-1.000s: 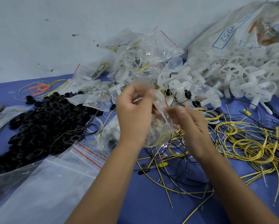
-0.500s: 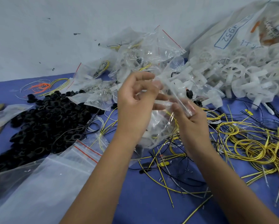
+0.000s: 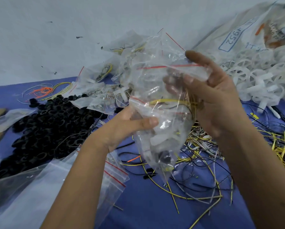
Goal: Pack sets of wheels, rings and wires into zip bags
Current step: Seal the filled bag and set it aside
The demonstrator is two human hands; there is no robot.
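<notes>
I hold a clear zip bag (image 3: 156, 96) with a red seal line up in the air over the blue table. It holds yellow wire, white wheel parts and a black ring near its bottom. My left hand (image 3: 128, 128) pinches the bag's left side, thumb across the front. My right hand (image 3: 211, 95) grips the bag's upper right near the seal, with fingers seen through the plastic behind it. A pile of black rings (image 3: 44, 126) lies at the left. White wheels (image 3: 260, 76) are heaped at the right. Loose yellow and black wires (image 3: 202, 162) spread below the bag.
Empty zip bags (image 3: 44, 190) lie stacked at the lower left. Filled bags (image 3: 105, 90) are piled at the back against the white wall. A printed sack (image 3: 247, 30) stands at the back right. Orange wires (image 3: 41, 90) lie at the far left.
Both hands have lifted the bag higher and closer to the camera. My right hand moved from the seal's middle to the bag's upper right edge, and the bag now hangs tilted.
</notes>
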